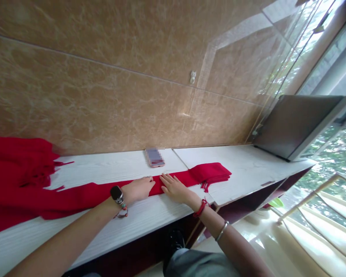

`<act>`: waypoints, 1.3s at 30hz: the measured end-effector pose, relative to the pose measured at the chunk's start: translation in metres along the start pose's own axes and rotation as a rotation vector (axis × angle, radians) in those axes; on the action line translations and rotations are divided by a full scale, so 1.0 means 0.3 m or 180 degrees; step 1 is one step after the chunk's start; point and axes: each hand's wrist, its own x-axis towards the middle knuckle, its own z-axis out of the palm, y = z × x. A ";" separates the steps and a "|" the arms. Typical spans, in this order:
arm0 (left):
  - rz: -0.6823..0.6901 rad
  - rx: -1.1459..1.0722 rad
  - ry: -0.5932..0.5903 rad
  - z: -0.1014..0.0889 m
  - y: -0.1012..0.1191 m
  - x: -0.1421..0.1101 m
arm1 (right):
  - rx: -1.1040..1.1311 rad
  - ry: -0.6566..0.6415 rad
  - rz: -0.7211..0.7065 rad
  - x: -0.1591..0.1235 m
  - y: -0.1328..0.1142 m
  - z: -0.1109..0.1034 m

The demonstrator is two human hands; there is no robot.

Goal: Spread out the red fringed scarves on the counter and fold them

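A long red scarf [83, 198] lies in a narrow folded strip along the white countertop. Its right end [210, 172] is stacked in several layers, with fringe hanging at the front. My left hand [138, 190] has its fingers curled down on the strip, seemingly gripping the cloth; the fingertips are partly hidden. Close to its right, my right hand [174, 188] lies flat on the scarf with fingers spread. More red cloth [17, 165] with fringe is heaped at the far left.
A phone [155, 157] lies behind the scarf on the white countertop [242, 157], against the brown tiled wall [103, 100]. A dark boxy appliance [302, 121] stands at the right end by the window. Below the counter's front edge are dark open shelves.
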 end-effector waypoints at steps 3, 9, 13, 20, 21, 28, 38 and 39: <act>-0.0372 0.0253 -0.0172 -0.019 0.026 -0.012 | -0.0034 -0.0018 0.0093 -0.016 0.019 0.006; -0.1285 0.0463 -0.0243 -0.039 0.031 -0.083 | -0.0163 -0.0103 0.0485 -0.050 0.078 0.009; -0.1902 0.0502 -0.0253 -0.030 0.042 -0.131 | -0.0269 -0.0110 0.0573 -0.025 0.056 0.000; -0.1251 0.0571 -0.0321 -0.062 -0.008 -0.298 | 0.0482 0.0257 -0.0289 0.074 -0.127 -0.011; -0.1253 0.0626 -0.0353 -0.076 -0.031 -0.327 | 0.0608 0.0278 -0.0496 0.084 -0.159 -0.008; -0.1529 0.0140 -0.0752 -0.144 -0.281 -0.523 | 0.0699 0.0341 -0.1112 0.135 -0.320 0.007; -0.2127 0.0016 -0.0600 -0.117 -0.532 -0.759 | 0.0093 0.0245 -0.1640 0.262 -0.464 0.034; -0.2078 0.0014 -0.0514 -0.115 -0.536 -0.761 | 0.0092 0.0261 -0.1647 0.267 -0.465 0.044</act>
